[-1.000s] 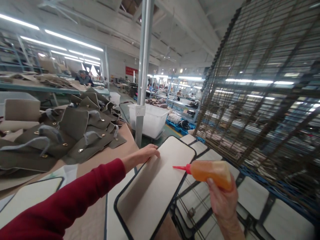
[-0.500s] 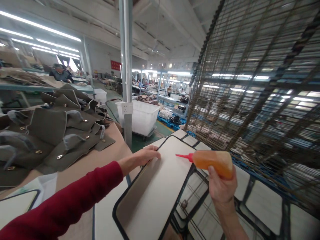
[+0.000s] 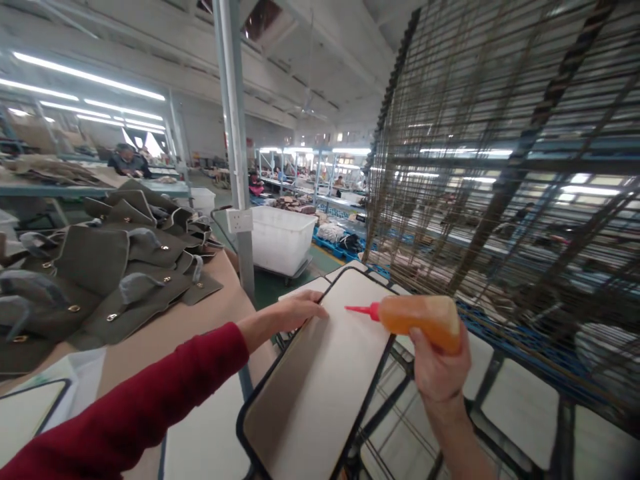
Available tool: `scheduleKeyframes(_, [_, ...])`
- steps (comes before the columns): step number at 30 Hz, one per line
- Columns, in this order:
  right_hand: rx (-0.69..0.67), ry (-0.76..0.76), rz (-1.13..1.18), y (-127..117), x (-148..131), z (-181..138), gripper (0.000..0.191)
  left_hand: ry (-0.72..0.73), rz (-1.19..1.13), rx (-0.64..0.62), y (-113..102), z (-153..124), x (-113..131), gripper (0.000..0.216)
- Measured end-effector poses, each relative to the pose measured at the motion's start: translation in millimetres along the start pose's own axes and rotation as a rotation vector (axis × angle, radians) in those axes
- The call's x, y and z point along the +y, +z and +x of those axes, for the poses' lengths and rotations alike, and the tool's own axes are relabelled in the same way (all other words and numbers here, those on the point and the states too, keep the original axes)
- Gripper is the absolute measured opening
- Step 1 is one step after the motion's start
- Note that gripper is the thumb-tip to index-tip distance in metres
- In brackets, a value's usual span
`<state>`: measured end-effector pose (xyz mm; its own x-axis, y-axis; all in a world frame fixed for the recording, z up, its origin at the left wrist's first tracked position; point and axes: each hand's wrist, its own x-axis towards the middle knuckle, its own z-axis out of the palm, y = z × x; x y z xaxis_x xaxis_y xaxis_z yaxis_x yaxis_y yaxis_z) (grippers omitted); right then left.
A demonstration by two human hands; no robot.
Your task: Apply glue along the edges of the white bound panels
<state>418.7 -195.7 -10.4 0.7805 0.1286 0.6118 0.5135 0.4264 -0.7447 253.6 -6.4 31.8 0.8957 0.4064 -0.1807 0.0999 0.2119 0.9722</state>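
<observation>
My left hand (image 3: 300, 311) grips the left edge of a cream panel with a dark rim (image 3: 320, 387), thumb on its face and fingers hidden underneath. The panel is held tilted, its long side running away from me. In my right hand (image 3: 443, 363) is a squeeze bottle (image 3: 420, 319) of amber liquid, lying nearly level with its red nozzle pointing left over the panel's upper part. Whether the nozzle tip touches the surface I cannot tell. Similar dark-rimmed panels (image 3: 523, 403) lie on a wire rack below and to the right.
Dark olive pieces with handles and metal clasps (image 3: 95, 267) are heaped on the brown-topped table (image 3: 215, 283) at left. A metal post (image 3: 235, 147) stands ahead, beside a white bin (image 3: 283, 237). Tall wire racks (image 3: 475, 133) rise at right. A person (image 3: 127, 161) sits in the left background.
The view has shifted slightly, so the post and table appear further left. Both hands keep their holds, and the bottle still lies over the panel, a little further left in view.
</observation>
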Motion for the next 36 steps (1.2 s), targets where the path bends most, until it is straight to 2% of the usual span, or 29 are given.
scheduleKeyframes(2, [-0.045,0.022,-0.002,-5,0,-7,0.065,-0.002,-0.023,-0.02,10,6,0,0.025])
scheduleKeyframes(6, [-0.241,0.171,0.005,-26,-12,-68,0.068,-0.018,-0.015,0.048,17,18,2,0.027])
scheduleKeyframes(8, [-0.255,0.238,0.036,-36,-19,-77,0.06,0.006,0.0,0.071,20,21,2,0.028])
scheduleKeyframes(9, [-0.232,0.209,0.007,-41,-20,-70,0.06,0.011,0.007,0.068,23,21,1,0.028])
scheduleKeyframes(11, [-0.149,0.058,-0.103,-47,-18,-39,0.065,0.003,0.007,0.035,31,22,0,0.028])
scheduleKeyframes(12, [-0.056,0.017,-0.131,-51,-14,-21,0.066,-0.009,0.002,0.012,36,22,-1,0.028])
scheduleKeyframes(13, [-0.004,-0.013,-0.134,-54,-9,-4,0.068,-0.013,-0.007,-0.006,41,22,-2,0.028])
scheduleKeyframes(15, [-0.014,0.011,-0.08,-61,2,12,0.067,-0.01,-0.026,-0.022,49,25,-4,0.029])
scheduleKeyframes(17, [-0.079,0.086,-0.034,-70,11,3,0.065,-0.012,-0.029,-0.01,52,30,-5,0.031])
scheduleKeyframes(19, [-0.173,0.162,-0.025,-81,16,-19,0.064,-0.014,-0.016,0.014,52,36,-7,0.032])
scheduleKeyframes(21, [-0.204,0.219,-0.055,-90,18,-35,0.069,0.0,-0.002,0.042,52,40,-9,0.031])
scheduleKeyframes(23, [-0.129,0.216,-0.054,-97,18,-30,0.072,0.016,0.006,0.045,54,41,-10,0.028])
scheduleKeyframes(27, [0.098,0.124,-0.018,-105,20,8,0.071,-0.015,-0.008,-0.02,65,42,-11,0.026])
scheduleKeyframes(29, [0.076,0.125,-0.044,-109,20,10,0.07,-0.029,-0.016,-0.009,69,45,-11,0.028])
scheduleKeyframes(33, [-0.111,0.214,-0.14,-116,18,-21,0.066,-0.034,-0.003,0.056,70,50,-18,0.026])
scheduleKeyframes(36, [-0.012,0.183,-0.143,-119,19,-20,0.065,-0.047,-0.002,0.062,71,49,-28,0.024])
